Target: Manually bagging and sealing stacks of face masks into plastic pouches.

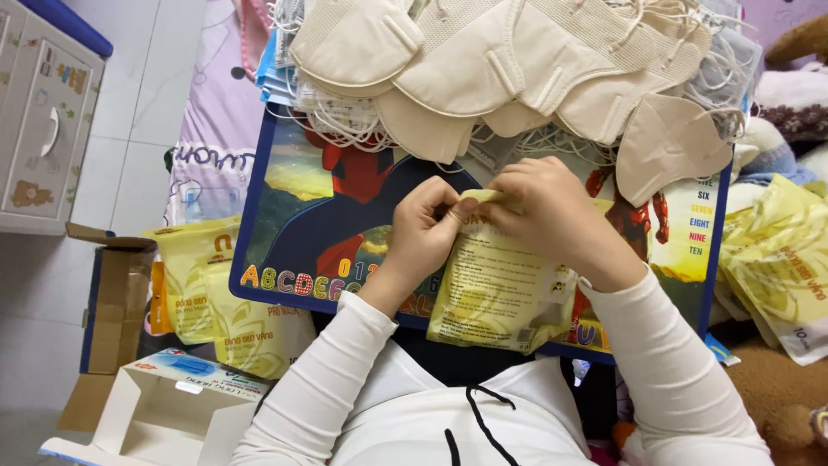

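Two bare hands meet at the top edge of a flat yellow pouch (498, 293), seen from above by the person wearing the camera. The left hand (424, 226) and the right hand (552, 210) are both closed in a pinch on that top edge, fingertips nearly touching each other. The pouch lies on a colourful lap board (293, 216) printed with letters and a cartoon figure, its lower end hanging just over the near edge of the board. It looks like thin, glossy plastic film: light, limp and probably slippery, so the stiffer sealed strip along the top seems the surest place to grip. At the far side of the board sits a heap of beige face masks (509, 60) with tangled white ear loops. More yellow pouches (226, 302) lie to the left beside an open cardboard box (164, 410).
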